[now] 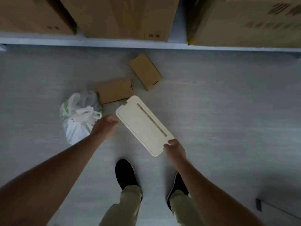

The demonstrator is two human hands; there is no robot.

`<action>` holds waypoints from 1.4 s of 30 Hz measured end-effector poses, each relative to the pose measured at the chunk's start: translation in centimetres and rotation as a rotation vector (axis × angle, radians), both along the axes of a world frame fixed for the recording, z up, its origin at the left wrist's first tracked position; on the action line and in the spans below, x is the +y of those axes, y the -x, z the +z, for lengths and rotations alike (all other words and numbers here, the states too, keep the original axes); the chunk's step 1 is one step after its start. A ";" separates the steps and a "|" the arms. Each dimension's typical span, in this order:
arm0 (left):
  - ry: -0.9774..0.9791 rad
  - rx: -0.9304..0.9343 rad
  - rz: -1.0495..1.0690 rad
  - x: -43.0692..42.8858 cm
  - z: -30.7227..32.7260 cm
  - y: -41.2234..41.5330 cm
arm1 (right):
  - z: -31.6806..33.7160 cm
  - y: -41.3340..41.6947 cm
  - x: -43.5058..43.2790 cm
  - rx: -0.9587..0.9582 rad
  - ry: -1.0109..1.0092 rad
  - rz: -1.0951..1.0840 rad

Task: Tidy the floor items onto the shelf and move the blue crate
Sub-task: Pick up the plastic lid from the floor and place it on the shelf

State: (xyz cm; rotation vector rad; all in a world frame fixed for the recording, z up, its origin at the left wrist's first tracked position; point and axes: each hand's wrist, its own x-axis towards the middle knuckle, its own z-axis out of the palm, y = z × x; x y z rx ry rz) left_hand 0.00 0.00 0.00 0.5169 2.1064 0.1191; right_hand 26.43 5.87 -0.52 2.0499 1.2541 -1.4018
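Note:
A flat cream plastic box [143,124] lies at an angle on the grey floor in front of my feet. My right hand [175,148] pinches its near right corner. My left hand [105,125], with fingers loosely curled and holding nothing, sits just beside the box's far left corner, next to a tied white plastic bag [78,116]. Two small flat cardboard boxes lie further out: one [114,90] behind the bag, one [145,70] nearer the shelf. The white shelf edge [114,44] runs across the top. No blue crate is in view.
Big cardboard cartons [123,17] fill the shelf, with another [244,22] at the right and a narrow gap between them. My two dark shoes [126,173] stand just behind the cream box. A dark object [259,204] sits at the lower right.

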 end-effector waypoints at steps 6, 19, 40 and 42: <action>-0.065 0.069 -0.043 5.5 -10.0 0.5 | -9.6 1.5 0.4 -0.059 0.101 -0.706; -0.202 0.123 0.087 6.9 6.1 -0.6 | 5.9 0.2 4.1 0.097 -0.018 -0.683; -0.814 0.057 0.267 20.8 66.8 -18.6 | 66.0 -17.9 26.9 0.248 -0.694 -0.237; -0.843 0.020 0.313 22.5 68.2 -18.9 | 68.1 -18.0 29.2 0.233 -0.745 -0.192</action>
